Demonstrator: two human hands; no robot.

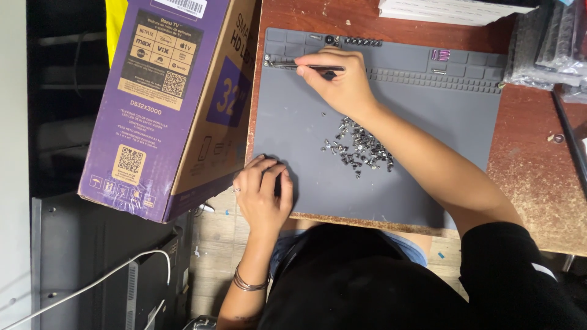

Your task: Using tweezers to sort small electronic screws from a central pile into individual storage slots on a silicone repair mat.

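Tweezers, slim, dark and metallic, lie nearly level along the upper left part of the grey work mat, their tips pointing left toward two small screws at the mat's ridged edge. The right hand pinches them between thumb and fingertips, fingers pressed together around the shaft, so the rear half of the tool is hidden under the hand. The left hand rests at the mat's lower left corner, fingers curled down over something small and dark; what it is, and whether it is gripped or merely covered, I cannot tell. Between the two hands, near the forearm, sits a loose pile of small screws, too fine to make out singly. A purple cardboard box leans beside the mat, its top cut off by the frame.
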